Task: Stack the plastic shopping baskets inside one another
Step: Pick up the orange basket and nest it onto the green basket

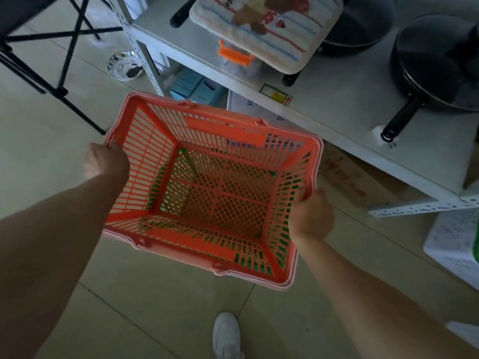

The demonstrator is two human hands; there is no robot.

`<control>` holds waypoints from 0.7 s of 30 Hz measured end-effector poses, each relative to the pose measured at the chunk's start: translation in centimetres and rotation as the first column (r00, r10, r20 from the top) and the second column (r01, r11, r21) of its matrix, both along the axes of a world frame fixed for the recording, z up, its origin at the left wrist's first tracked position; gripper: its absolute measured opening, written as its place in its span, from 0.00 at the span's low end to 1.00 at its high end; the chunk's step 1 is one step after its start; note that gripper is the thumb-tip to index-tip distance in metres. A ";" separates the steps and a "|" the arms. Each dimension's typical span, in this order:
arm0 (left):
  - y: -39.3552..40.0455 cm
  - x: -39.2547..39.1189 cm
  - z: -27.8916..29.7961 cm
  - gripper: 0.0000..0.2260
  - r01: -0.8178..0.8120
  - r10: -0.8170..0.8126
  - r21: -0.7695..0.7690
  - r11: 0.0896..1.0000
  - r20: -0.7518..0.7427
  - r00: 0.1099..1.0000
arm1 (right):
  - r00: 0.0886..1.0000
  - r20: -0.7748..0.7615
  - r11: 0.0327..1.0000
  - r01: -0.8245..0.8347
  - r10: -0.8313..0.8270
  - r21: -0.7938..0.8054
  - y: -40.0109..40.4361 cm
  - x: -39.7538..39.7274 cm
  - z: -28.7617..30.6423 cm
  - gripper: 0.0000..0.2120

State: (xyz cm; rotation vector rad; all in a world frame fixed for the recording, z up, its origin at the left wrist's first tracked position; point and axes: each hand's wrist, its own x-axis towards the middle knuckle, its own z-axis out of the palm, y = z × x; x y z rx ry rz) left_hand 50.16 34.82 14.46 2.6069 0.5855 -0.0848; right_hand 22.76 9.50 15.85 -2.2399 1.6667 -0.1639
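An orange plastic shopping basket (215, 187) hangs in the air over the tiled floor, seen from above with its open top toward me. My left hand (105, 160) grips its left short rim and my right hand (309, 216) grips its right short rim. Through the orange lattice a green basket (155, 186) shows underneath, mostly hidden by the orange one. Whether the orange basket sits inside the green one or hovers above it I cannot tell.
A white metal shelf (344, 104) runs along the right with black pans (438, 63), a patterned cushion (267, 29) and an orange-lidded container (234, 55). Boxes lie under the shelf. A black folding frame (51, 55) stands at the upper left. My white shoe (226, 335) is below.
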 end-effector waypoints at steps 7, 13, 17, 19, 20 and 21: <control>-1.7 -1.0 -1.5 0.20 0.074 -0.067 0.077 0.994 -0.082 0.994 | 0.996 -0.060 0.994 0.072 -0.068 0.077 -0.1 -1.9 -2.3 0.22; -2.6 -1.7 -4.7 0.18 0.125 -0.111 0.047 0.991 -0.229 0.967 | 0.978 -0.178 0.962 0.149 -0.110 0.228 -1.3 -2.4 -5.5 0.22; -2.4 -1.7 -7.0 0.17 0.152 -0.140 0.022 0.988 -0.274 0.951 | 0.975 -0.194 0.937 0.164 -0.106 0.309 -2.0 -2.1 -7.8 0.20; -2.3 -1.6 -8.1 0.18 0.162 -0.148 0.027 0.986 -0.291 0.945 | 0.975 -0.203 0.928 0.161 -0.095 0.337 -2.1 -1.9 -8.8 0.19; -2.1 -1.4 -8.7 0.18 0.165 -0.148 0.034 0.986 -0.297 0.943 | 0.974 -0.208 0.924 0.159 -0.089 0.348 -2.2 -1.7 -9.3 0.19; -1.9 -1.4 -9.1 0.18 0.164 -0.144 0.038 0.986 -0.306 0.941 | 0.973 -0.214 0.921 0.158 -0.084 0.357 -2.2 -1.6 -9.8 0.18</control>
